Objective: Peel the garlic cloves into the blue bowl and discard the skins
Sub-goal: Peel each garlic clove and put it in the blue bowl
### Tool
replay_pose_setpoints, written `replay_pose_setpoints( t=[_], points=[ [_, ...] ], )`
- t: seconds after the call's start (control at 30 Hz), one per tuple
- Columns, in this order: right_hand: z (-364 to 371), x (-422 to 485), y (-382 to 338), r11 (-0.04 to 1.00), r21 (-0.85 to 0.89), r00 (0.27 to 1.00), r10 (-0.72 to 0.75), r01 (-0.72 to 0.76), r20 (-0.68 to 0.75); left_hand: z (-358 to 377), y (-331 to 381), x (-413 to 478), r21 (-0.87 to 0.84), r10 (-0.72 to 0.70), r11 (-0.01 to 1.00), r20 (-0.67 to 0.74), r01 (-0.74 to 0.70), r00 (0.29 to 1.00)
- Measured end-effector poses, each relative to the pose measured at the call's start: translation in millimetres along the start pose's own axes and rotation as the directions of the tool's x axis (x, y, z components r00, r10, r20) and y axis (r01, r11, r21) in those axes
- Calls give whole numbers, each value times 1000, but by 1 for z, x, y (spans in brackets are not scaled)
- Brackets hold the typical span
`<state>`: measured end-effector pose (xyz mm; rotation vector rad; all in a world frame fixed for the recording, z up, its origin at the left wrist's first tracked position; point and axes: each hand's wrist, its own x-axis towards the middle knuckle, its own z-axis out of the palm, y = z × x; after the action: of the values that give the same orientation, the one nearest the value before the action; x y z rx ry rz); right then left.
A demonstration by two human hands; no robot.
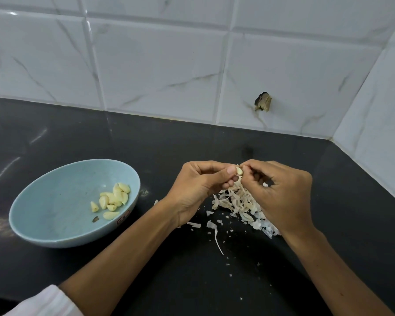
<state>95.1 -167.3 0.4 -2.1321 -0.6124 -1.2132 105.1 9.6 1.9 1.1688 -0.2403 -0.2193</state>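
A garlic clove (239,171) is pinched between the left hand (201,185) and the right hand (281,192), fingers of both curled round it. A heap of skins (237,202) is spread on the black table (169,142) just below. Peeled cloves (113,199) are held in the blue bowl (55,201), set well to the left.

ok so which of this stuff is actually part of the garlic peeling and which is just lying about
Part of the job: pale blue round bowl; peeled yellowish garlic cloves in it; pale garlic clove pinched by left hand and right hand; heap of papery white skins on the black counter.
Just there: dark brown lump on the white tiled wall.
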Motion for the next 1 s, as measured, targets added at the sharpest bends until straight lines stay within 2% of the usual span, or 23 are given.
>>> replay_pose_setpoints(
  t=[0.27, 0.57, 0.87, 1.0],
  points=[
    [4, -4, 0, 997, -72, 1000, -12, 12, 6, 4, -6, 1, -69, -36, 997, -49, 32, 998],
    [2, -3, 1, 996, -83, 996, -16, 23, 86, 2, -3, 2, 90, -48, 995, -43, 51, 998],
    [-3, 2, 4, 994, -98, 999, 43, -44, -7, 1, -8, 3, 326, 170, 932, -1, -160, 985],
    [-7, 3, 7, 990, -95, 992, 97, -104, -75, -2, -10, 6, 460, 263, 863, -54, -209, 963]
  ],
)
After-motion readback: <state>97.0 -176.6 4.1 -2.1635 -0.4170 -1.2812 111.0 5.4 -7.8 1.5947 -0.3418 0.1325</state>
